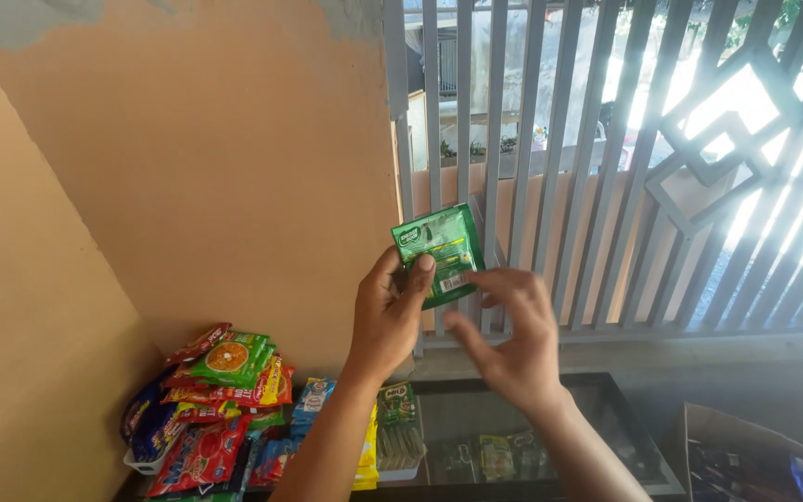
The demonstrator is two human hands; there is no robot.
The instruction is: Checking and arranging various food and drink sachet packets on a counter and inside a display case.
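Peach-coloured wall fills the left half of the frame, and a grey metal grille with slanted bars takes up the upper right, with bright daylight coming through it. Right around the middle of the picture the person holds up a small green sachet in front of the grille bars. The left hand has it — thumb pressed on the front face, the other fingers curled behind, so it's a proper pinch grip on the lower left part of the packet. The right hand sits just beside it, fingers loosely spread and half open, with a fingertip or two meeting the sachet's lower right edge — not clamped on it as far as can be seen.

Down in the lower left corner there's a pile of colourful snack sachets in red, green, yellow and blue, heaped in a white tray. Bottom centre is a glass-topped display case with more small packets visible under the glass. A cardboard box pokes in at the lower right.
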